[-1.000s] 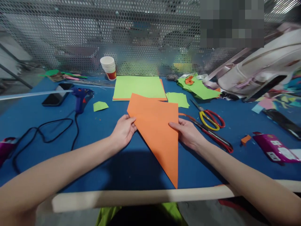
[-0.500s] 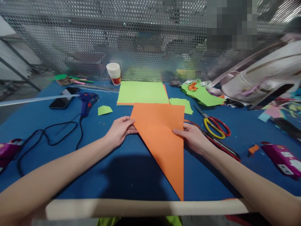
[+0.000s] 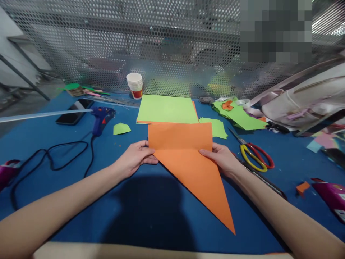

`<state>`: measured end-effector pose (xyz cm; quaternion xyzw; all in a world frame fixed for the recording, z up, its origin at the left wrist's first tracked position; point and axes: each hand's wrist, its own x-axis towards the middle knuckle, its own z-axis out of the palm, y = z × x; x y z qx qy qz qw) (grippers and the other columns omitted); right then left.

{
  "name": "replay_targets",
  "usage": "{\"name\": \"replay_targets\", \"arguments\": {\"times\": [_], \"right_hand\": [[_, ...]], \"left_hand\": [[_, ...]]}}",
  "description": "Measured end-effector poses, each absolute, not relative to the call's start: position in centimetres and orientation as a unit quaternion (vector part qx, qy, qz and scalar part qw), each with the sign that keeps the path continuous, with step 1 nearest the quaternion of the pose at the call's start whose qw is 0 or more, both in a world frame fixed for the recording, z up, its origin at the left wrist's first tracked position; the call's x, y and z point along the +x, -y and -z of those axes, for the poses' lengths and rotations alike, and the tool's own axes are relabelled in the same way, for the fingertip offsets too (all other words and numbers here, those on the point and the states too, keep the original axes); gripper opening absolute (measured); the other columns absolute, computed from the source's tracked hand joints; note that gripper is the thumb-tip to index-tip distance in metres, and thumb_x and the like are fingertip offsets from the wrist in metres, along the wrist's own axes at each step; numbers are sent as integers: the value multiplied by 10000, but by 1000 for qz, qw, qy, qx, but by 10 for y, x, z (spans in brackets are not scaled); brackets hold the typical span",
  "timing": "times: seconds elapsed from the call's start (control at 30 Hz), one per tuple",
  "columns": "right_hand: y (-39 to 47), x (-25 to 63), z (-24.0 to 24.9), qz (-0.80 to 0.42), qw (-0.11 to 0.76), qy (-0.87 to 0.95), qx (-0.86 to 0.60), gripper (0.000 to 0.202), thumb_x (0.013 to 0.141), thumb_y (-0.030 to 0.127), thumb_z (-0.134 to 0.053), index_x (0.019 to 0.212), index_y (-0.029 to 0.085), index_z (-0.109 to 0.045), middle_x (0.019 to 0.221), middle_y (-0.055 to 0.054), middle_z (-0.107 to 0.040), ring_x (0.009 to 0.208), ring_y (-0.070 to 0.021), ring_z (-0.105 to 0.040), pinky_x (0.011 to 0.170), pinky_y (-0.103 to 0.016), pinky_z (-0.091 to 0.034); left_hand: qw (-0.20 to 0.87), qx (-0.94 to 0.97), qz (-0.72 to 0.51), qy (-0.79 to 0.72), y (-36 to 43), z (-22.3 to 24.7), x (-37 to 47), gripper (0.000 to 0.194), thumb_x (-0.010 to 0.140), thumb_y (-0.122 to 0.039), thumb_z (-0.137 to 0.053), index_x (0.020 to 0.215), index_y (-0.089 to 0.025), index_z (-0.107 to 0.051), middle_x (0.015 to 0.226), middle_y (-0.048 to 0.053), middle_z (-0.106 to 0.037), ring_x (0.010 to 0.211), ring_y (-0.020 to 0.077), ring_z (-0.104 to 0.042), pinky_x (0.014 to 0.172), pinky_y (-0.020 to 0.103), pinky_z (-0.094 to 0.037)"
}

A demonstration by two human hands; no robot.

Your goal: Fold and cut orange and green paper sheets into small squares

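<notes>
A sheet of orange paper (image 3: 185,162) is held between my two hands above the blue table. A crease crosses it, with a rectangular flap above and a long triangular part tapering to a point at lower right. My left hand (image 3: 136,158) pinches the left edge near the crease, thumb on top and fingers beneath. At the right edge my right hand (image 3: 222,158) grips it the same way. Just behind the orange paper lies a stack of green sheets (image 3: 167,109), with orange showing at its edges.
On the left are a blue glue gun (image 3: 101,118) with its cord, a phone (image 3: 74,112) and a green scrap (image 3: 122,128). Paper cups (image 3: 135,86) stand at the back. To the right lie scissors (image 3: 256,154), green offcuts (image 3: 242,115), a purple packet (image 3: 330,196) and a pale bag (image 3: 304,97).
The orange paper has turned so its lower point swings right, and its crease and upper flap now show clearly. Both hands still hold its edges. The view has shifted slightly.
</notes>
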<state>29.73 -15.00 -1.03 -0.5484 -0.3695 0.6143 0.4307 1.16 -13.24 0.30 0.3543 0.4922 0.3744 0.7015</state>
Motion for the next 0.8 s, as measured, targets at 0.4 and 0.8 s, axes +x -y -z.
{"name": "replay_targets", "arguments": {"times": [0.4,0.8], "right_hand": [[154,316,21,-636,408,399,-519,325,606,377,-874,898,263,-788,990,-40,-776,912,-237,-722,830,-366,-563],[153,315,14,-636,403,411,-515,250,595,379,-874,762,223,-772,850,-47,-776,765,-223,-725,803,-385,-572]], "left_hand": [[745,369,-323,-452,128,2,0,340,712,-188,-799,1021,-131,-670,921,58,-764,735,144,-734,700,226,-625],[714,379,-342,-479,131,4,0,335,647,-272,-855,917,-142,-705,747,29,-745,674,146,-715,643,219,-607]]}}
